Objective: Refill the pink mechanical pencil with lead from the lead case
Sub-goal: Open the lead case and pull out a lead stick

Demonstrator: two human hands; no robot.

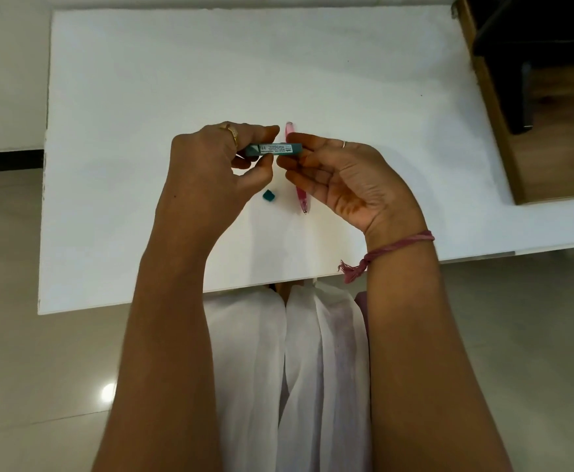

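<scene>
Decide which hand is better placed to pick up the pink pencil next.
Probably the right hand: it hovers directly over the pink pencil on the table, while the left hand grips the lead case.

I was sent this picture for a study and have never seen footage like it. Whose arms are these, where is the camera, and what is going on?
There is no machine here: a person wears a camera on the head, so you look down along their own two arms. They sit at a white table. Both hands hold a slim teal lead case level above it: the left hand grips one end, the right hand the other. Under the hands the pink pencil lies on the table, partly hidden, untouched. A small teal piece, probably the case's cap, lies on the table near it. The right wrist wears a pink thread.
</scene>
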